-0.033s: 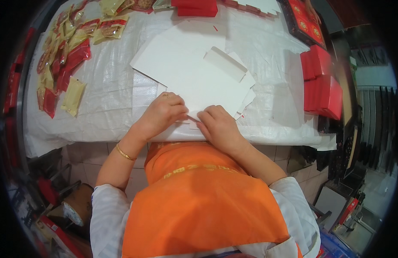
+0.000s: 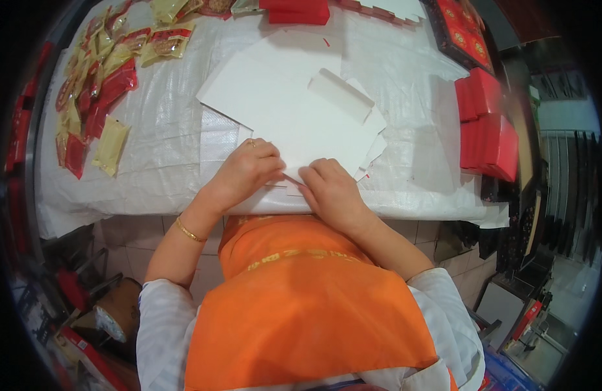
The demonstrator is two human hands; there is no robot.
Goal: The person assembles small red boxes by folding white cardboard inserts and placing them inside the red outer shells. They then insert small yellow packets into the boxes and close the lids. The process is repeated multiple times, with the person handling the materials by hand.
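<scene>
Pinched with left hand (image 2: 252,168) and right hand (image 2: 330,189) the near edge of white card (image 2: 275,111)

Held with fingers of both hands curled in, close together, leaving only a short stretch of edge bare between. Could not tell the number of layers caught in the pinch. Kept the card lying on the white table cover (image 2: 164,156), just beyond the orange apron (image 2: 307,319).

Saw almost no change from the picture just before: same pinch, same spot on the card, at most a tiny shift of the right hand. Took that, as a judgement, for slow, careful work at the edge, with no release yet.

Noted on the card, toward its right side, a folded white piece (image 2: 340,98), and poking out past its right edge, more white sheets (image 2: 376,148). Noted also, well left of the card, snack packets (image 2: 112,146); well right of the card, red boxes (image 2: 499,146); beyond its far edge, a red package (image 2: 294,12).
</scene>
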